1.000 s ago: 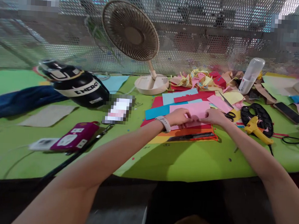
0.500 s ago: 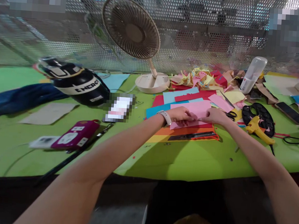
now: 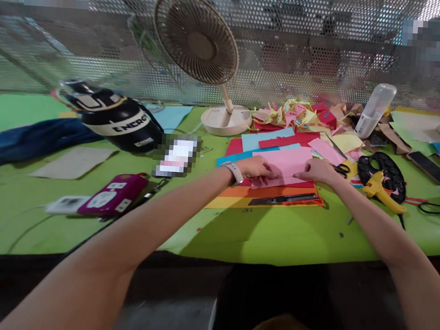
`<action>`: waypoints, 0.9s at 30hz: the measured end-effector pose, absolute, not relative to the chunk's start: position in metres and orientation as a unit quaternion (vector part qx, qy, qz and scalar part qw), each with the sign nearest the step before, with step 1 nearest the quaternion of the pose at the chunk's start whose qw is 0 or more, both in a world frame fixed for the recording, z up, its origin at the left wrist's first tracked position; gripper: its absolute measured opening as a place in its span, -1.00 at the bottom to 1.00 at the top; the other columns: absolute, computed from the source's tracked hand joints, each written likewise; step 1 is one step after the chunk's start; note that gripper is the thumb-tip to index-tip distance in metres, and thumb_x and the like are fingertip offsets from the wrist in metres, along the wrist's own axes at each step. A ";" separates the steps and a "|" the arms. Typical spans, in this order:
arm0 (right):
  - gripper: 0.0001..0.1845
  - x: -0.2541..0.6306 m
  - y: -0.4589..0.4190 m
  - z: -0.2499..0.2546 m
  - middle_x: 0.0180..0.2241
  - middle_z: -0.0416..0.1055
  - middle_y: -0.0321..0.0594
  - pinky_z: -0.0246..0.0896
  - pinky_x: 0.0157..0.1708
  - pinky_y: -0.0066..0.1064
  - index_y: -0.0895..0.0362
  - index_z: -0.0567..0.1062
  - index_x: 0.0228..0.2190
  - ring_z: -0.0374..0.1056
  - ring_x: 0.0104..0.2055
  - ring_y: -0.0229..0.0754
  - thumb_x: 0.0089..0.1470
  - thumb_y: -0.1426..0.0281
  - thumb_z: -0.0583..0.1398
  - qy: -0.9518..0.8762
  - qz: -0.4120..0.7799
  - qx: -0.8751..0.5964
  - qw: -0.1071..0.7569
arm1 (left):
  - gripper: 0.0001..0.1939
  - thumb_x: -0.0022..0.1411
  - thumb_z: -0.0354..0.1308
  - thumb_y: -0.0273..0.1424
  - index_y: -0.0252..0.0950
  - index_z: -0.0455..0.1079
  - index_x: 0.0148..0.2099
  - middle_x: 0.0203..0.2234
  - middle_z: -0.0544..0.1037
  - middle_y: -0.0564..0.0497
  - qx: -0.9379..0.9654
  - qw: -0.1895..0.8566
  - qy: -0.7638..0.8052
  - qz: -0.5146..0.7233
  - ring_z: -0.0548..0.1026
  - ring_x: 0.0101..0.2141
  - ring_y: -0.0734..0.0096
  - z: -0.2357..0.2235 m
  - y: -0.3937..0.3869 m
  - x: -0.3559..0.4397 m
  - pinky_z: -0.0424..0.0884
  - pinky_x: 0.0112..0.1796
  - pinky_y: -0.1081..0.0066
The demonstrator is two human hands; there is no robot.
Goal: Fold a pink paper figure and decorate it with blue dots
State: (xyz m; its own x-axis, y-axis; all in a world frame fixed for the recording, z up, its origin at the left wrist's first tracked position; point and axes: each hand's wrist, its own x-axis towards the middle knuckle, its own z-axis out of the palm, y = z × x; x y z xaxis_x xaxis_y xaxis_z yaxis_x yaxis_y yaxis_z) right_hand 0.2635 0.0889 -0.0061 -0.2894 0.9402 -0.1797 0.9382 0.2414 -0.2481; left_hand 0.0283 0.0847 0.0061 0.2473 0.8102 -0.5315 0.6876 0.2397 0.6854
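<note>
A sheet of pink paper (image 3: pixel 287 160) lies on a stack of coloured sheets, with a fold or edge running between my hands. My left hand (image 3: pixel 256 168), with a light watch band at the wrist, has its fingers closed on the paper's left part. At the right side, my right hand (image 3: pixel 319 171) pinches the same paper between thumb and bent fingers. Below the pink sheet, a utility knife (image 3: pixel 283 199) with an orange end rests on orange paper (image 3: pixel 236 192). Blue paper (image 3: pixel 228 158) shows beside my left hand.
Black scissors (image 3: pixel 342 169), a yellow glue gun (image 3: pixel 384 191) and a black palette (image 3: pixel 392 177) lie right of my right hand. Behind stand a fan (image 3: pixel 226 119) and a pile of paper scraps (image 3: pixel 295 114). A large black bottle (image 3: pixel 128 123) and phone (image 3: pixel 177 156) are left.
My left hand has shifted slightly left along the pink paper, widening the space between my hands. My right hand stays at nearly the same place. The view has moved slightly.
</note>
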 end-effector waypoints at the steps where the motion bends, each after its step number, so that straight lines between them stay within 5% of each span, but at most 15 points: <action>1: -0.47 0.264 0.089 -0.006 -0.28 0.58 -0.12 0.13 -0.34 -0.41 0.11 0.57 -0.30 0.45 -0.22 -0.08 0.01 -0.11 0.25 -0.788 0.155 -0.596 0.005 | -0.55 -0.20 0.53 -0.10 -0.31 0.47 -0.42 -0.68 0.51 0.04 0.609 0.501 0.611 0.064 0.41 -0.67 0.48 0.006 0.083 0.024 0.32 -0.57 0.46; 14: -0.47 0.265 0.090 -0.007 -0.30 0.58 -0.11 0.10 -0.39 -0.40 0.12 0.56 -0.33 0.46 -0.24 -0.07 0.01 -0.11 0.25 -0.792 0.156 -0.590 0.005 | -0.47 -0.28 0.55 -0.06 -0.26 0.32 -0.50 -0.72 0.45 0.06 0.548 0.509 0.659 0.079 0.26 -0.72 0.58 0.002 0.069 -0.043 0.08 -0.68 0.54; 21: -0.74 0.276 0.096 -0.001 -0.43 0.52 -0.19 0.09 -0.40 -0.46 0.17 0.50 -0.47 0.36 -0.38 -0.22 0.07 0.22 0.27 -0.816 0.213 -0.537 0.011 | -0.47 -0.27 0.53 -0.05 -0.25 0.35 -0.46 -0.68 0.45 0.07 0.550 0.497 0.666 0.079 0.24 -0.70 0.58 0.005 0.066 -0.043 0.06 -0.67 0.53; 27: -0.69 0.290 0.102 0.001 -0.66 0.31 -0.35 0.07 -0.47 -0.46 0.16 0.41 -0.66 0.17 -0.56 -0.33 0.01 0.32 0.29 -0.775 0.325 -0.542 0.017 | -0.43 -0.29 0.52 0.01 -0.25 0.36 -0.42 -0.68 0.44 0.09 0.570 0.489 0.656 0.079 0.27 -0.68 0.58 -0.001 0.069 -0.048 0.11 -0.63 0.53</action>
State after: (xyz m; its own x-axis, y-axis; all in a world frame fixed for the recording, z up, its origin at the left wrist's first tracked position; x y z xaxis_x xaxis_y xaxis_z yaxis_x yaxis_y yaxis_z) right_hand 0.2897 0.1017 0.0013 -0.4128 0.8508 -0.3251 0.8284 0.2024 -0.5223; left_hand -0.0485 0.0686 -0.0014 0.1262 0.8246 -0.5515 0.6705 0.3388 0.6600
